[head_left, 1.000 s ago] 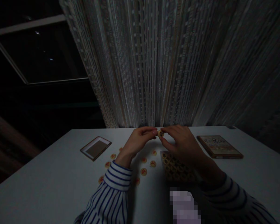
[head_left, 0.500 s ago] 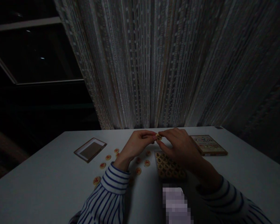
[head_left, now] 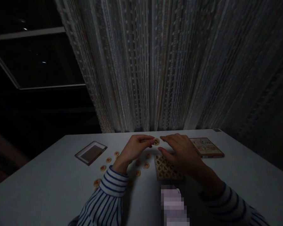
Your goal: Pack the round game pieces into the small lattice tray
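A round wooden piece with a dark character is pinched between the thumb and fingers of my left hand, above the table. To its right, my right hand has thumb and fingers apart, with a small gap between them and the piece. Under my right hand sits a case filled with rows of similar dark-marked pieces, partly hidden by the hand. Several red-marked pieces lie loose on the table, on both sides of my left wrist.
A shallow open box part lies at the left of the white table. A flat illustrated box is at the right. A blurred pale object is at the near edge; a curtain hangs behind.
My right fingers have come off the dark-marked piece, which stays in my left hand and now faces the camera more. The whole view has shifted slightly.
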Action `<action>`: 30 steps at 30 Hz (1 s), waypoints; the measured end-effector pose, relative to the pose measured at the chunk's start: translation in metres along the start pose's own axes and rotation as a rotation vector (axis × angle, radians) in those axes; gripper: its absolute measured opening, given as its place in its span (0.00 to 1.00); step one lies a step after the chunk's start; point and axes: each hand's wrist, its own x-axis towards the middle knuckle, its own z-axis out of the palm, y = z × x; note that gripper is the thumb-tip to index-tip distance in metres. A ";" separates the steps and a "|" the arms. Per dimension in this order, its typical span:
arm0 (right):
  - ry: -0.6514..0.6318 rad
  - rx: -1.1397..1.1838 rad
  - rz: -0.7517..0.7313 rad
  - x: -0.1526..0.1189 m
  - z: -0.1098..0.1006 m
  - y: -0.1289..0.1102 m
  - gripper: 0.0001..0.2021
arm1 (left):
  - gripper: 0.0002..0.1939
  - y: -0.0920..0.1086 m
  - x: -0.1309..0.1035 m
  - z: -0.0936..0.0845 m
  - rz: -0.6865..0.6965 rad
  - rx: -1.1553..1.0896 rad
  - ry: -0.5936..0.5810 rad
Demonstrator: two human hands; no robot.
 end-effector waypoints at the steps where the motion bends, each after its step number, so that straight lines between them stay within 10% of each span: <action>1: 0.003 0.002 0.002 -0.002 -0.001 0.001 0.16 | 0.11 0.000 -0.001 0.000 0.001 -0.009 0.010; 30: 0.032 0.165 0.141 -0.069 0.014 0.031 0.10 | 0.12 -0.043 -0.033 0.043 -0.169 -0.162 0.200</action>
